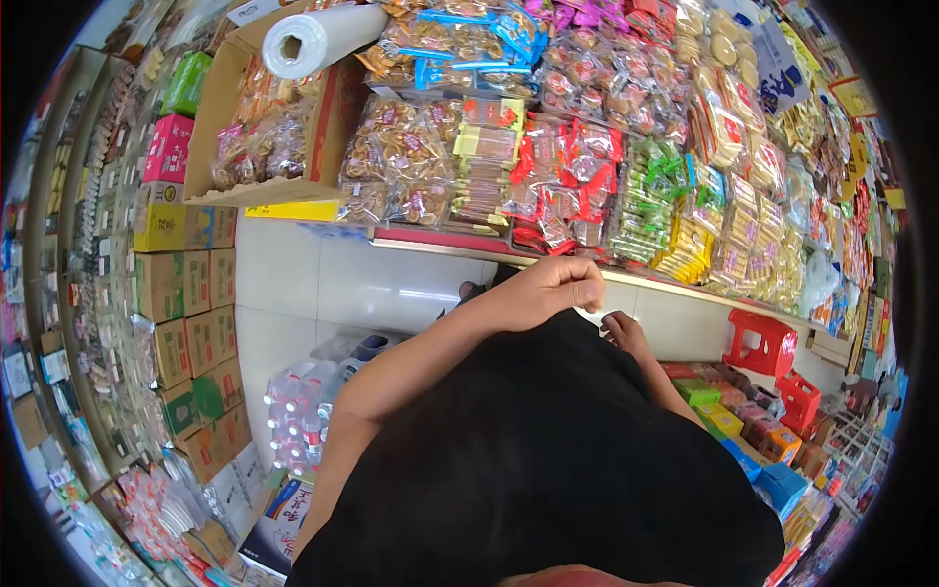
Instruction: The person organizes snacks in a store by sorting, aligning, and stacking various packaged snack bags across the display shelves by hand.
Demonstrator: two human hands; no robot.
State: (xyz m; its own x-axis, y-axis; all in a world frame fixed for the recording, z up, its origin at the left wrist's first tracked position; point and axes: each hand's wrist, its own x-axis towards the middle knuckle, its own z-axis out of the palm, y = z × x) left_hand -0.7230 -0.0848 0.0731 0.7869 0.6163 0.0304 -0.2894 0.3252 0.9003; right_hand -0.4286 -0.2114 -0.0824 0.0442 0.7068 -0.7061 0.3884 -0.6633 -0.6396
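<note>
While the left hand [559,292] curls loosely by the front edge of the long snack counter [440,247], the right hand [626,335] is half-closed just beside it; whether either grips anything, I cannot tell. On the counter, near them, lie glossy red-and-clear plastic packets [572,176]. An open brown cardboard box [335,122] and smooth white plastic roll [337,37] occupy its left end; red plastic stools [782,342] stand below its right.

Brightly, evenly lit. Glares in streaks off tiled floor [362,284], glints on snack packets [587,168]. Loses detail in black shirt [548,430]. Bends cartons [196,342] toward left edge; softens outward, blackens at corners.
</note>
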